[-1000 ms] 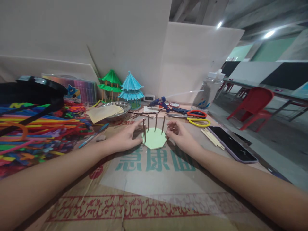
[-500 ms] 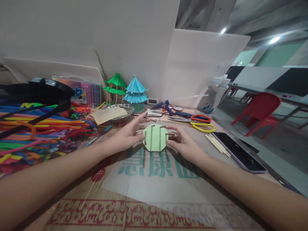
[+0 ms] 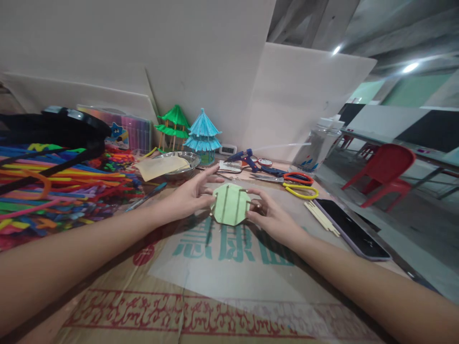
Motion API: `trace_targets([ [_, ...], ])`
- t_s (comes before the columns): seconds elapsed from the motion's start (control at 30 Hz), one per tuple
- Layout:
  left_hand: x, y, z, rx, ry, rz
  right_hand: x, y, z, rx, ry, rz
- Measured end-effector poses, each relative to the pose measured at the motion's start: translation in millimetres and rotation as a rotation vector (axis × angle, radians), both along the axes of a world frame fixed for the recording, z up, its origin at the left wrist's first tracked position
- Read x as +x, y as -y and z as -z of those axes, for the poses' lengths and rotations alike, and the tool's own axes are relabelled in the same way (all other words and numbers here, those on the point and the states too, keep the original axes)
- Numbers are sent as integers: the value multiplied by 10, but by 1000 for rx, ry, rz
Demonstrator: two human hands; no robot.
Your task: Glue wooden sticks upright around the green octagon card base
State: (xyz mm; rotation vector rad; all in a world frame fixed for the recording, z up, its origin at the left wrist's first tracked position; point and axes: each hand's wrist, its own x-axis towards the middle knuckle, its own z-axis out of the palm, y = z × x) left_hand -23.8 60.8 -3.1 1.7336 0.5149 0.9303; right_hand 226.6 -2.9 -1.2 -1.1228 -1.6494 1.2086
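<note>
A pale green octagonal piece [image 3: 231,205] with thin brown sticks around it is held above the mat at the centre. My left hand [image 3: 195,191] is at its left edge, thumb and fingers around that side. On the right edge, my right hand [image 3: 267,210] has its fingers curled against the piece and its sticks. Beneath them lies a translucent sheet [image 3: 215,277] over a board with large green characters. Behind stand a green two-tier pavilion model [image 3: 174,124] and a light blue one [image 3: 202,131].
Colourful pipe cleaners [image 3: 64,186] fill the left side. Behind are a metal dish [image 3: 190,162], a blue glue gun [image 3: 247,157], scissors [image 3: 301,190] and a bottle [image 3: 317,148]. Beige sticks [image 3: 322,219] and a phone [image 3: 351,229] lie at the right.
The green piece has turned and tilted slightly, with its sticks shifted to the left. My right hand's fingers have curled in a little more. The camera view has moved slightly.
</note>
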Motion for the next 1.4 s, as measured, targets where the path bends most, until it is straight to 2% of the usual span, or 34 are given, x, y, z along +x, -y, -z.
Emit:
trace_targets([
  [0.27, 17, 33, -60, -24, 2, -27, 18, -12, 21, 11, -8, -50],
  [0.53, 18, -5, -13, -68, 43, -21, 19, -15, 14, -12, 38, -44],
  [0.8, -14, 74, -119, -46, -163, -138, 15, -2, 14, 6, 62, -13],
  [1.13, -4, 35, -36, -20, -157, -184, 3, -1, 2, -6, 21, -18],
  [1.4, -3, 50, -46, -44, -153, -176, 2, -3, -7, -16, 22, -38],
])
